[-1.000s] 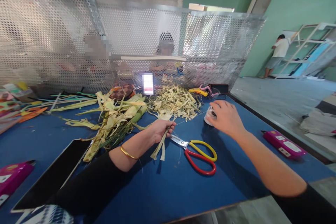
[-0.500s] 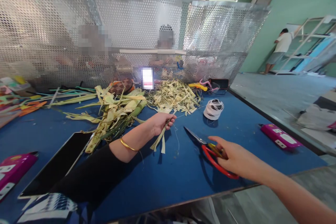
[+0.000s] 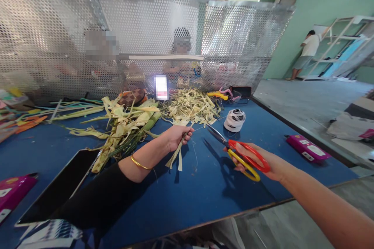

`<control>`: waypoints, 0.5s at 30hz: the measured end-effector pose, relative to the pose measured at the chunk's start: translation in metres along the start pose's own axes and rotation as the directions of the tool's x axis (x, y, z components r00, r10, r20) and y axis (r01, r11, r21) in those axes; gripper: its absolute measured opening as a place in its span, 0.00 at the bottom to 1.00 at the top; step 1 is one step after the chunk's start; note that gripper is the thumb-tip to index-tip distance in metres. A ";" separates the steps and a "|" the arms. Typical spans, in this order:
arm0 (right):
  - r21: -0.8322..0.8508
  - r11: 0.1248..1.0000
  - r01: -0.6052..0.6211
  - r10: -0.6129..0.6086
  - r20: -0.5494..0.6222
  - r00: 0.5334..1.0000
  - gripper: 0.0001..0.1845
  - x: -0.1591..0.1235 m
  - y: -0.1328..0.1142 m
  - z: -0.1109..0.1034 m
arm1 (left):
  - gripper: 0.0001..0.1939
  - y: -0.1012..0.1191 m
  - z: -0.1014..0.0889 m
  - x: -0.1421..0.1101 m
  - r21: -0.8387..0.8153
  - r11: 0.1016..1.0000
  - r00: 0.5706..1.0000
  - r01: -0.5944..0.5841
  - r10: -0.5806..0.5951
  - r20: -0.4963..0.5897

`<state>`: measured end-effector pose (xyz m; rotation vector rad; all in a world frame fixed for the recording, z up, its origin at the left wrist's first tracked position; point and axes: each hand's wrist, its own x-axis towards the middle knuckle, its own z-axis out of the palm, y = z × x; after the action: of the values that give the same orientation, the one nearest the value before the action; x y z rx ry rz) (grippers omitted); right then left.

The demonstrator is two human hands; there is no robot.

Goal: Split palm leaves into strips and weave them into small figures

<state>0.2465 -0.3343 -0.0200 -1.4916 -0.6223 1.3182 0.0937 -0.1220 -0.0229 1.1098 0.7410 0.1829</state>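
My left hand (image 3: 176,136) is closed on a small bundle of pale leaf strips (image 3: 175,155) that hang down to the blue table (image 3: 187,198). A thin thread runs from that bundle to a white spool of thread (image 3: 234,120) farther right. My right hand (image 3: 257,161) holds red and yellow scissors (image 3: 239,152) above the table, blades pointing up-left toward the thread. A gold bangle circles my left wrist.
A pile of green and yellow leaves (image 3: 125,124) and a heap of cut strips (image 3: 189,108) lie at the back. A dark phone (image 3: 58,186) and magenta cutters (image 3: 306,148) lie on the table. Behind a perforated metal screen (image 3: 146,46) sit other people; another person (image 3: 305,54) stands far right.
My right hand left the spool, picked up the scissors from the table and lifted them toward the thread. My left hand stayed put with the strips.
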 end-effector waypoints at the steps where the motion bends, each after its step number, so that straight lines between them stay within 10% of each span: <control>1: -0.011 1.000 -0.005 0.005 -0.016 1.000 0.27 0.003 -0.001 0.001 | 0.09 0.000 0.000 0.000 0.003 1.000 1.000 -0.001 0.001 0.001; 11: -0.213 0.977 -0.029 -0.015 -0.201 0.979 0.16 0.035 -0.007 0.015 | 0.09 -0.001 0.000 0.001 0.048 0.999 1.000 0.001 0.000 -0.017; 15: -0.629 0.777 0.022 -0.121 -0.115 0.986 0.17 0.036 -0.007 0.016 | 0.08 0.000 -0.004 0.003 0.075 0.997 0.999 0.006 -0.004 -0.036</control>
<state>0.2430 -0.2954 -0.0269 -2.0583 -1.0820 0.9571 0.0939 -0.1179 -0.0252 1.1786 0.7878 0.1721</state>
